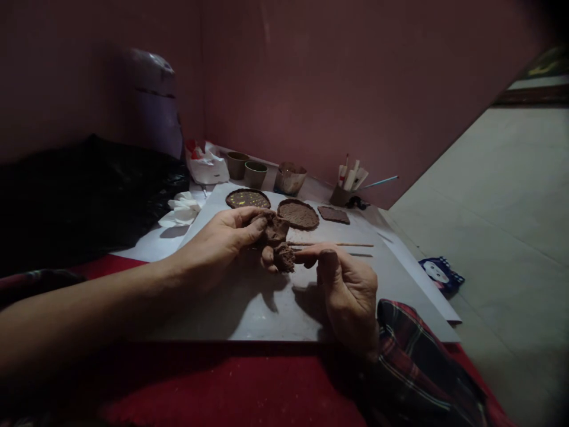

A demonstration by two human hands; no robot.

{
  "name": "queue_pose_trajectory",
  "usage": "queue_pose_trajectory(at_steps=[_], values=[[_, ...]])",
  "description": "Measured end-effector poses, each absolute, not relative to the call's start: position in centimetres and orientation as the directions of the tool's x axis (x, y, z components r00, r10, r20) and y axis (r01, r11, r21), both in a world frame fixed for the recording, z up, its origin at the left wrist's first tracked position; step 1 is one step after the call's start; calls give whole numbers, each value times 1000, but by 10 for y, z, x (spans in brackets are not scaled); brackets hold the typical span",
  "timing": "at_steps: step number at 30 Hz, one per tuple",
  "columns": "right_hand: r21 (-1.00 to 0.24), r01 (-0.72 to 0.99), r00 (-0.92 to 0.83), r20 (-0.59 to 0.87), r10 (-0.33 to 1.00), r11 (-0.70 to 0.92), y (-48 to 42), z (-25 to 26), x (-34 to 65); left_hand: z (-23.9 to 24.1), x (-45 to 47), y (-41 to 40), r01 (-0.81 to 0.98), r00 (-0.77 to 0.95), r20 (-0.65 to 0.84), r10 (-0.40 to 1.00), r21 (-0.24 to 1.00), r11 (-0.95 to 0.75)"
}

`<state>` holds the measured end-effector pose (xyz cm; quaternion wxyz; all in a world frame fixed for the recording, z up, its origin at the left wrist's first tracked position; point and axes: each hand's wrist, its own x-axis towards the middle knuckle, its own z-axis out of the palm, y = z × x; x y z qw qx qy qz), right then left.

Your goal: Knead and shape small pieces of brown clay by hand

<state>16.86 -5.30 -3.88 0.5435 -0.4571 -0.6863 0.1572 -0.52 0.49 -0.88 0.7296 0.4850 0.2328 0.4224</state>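
Dim pink-walled corner, grey board (249,308) lying low. Left hand (222,237) grips a brown clay lump (273,228) above the board. Right hand (349,290) pinches a smaller clay piece (284,256) touching it. Thin stick (342,244) lies just behind.

Rough brown clay lump (278,237), matt grey board (249,308)

wall (355,77) dull pink | floor (502,196) pale grey | black sheet (80,190) left | light dim
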Motion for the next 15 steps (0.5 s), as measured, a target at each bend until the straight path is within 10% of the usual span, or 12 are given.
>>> queue_pose_trajectory(at_steps=[15], values=[[-732,419,-49,572,819,536,-53,-39,169,-3,-5,-1,-375,606,111,788,913,159]])
